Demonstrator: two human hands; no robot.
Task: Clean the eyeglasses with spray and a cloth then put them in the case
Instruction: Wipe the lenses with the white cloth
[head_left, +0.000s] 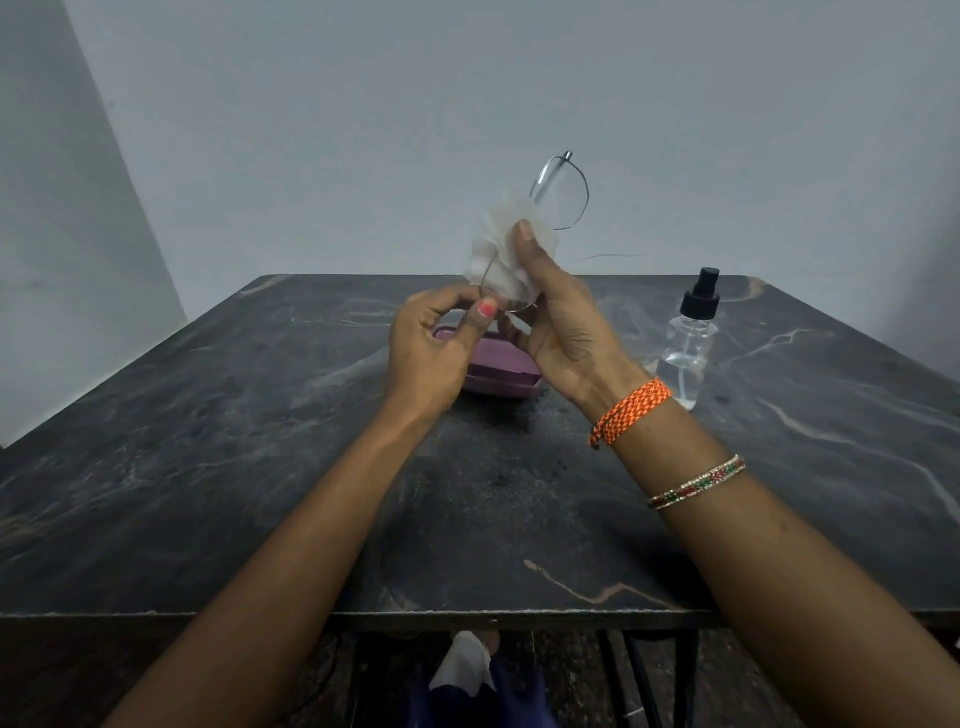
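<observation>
Thin wire-framed eyeglasses (569, 195) are held up above the far middle of the table, one lens sticking up and to the right. My right hand (556, 322) presses a white cloth (501, 249) against the lower lens with its thumb. My left hand (431, 348) pinches the frame's lower rim between thumb and fingers. Behind and below both hands lies the closed purple case (498, 364), partly hidden by them. A clear spray bottle (688, 353) with a black pump top stands upright to the right.
The dark marble-patterned table (260, 467) spans the view, its front edge near my body. A grey wall rises just behind the far edge. Under the table are black metal legs (639, 680) and a bit of white cloth on my lap.
</observation>
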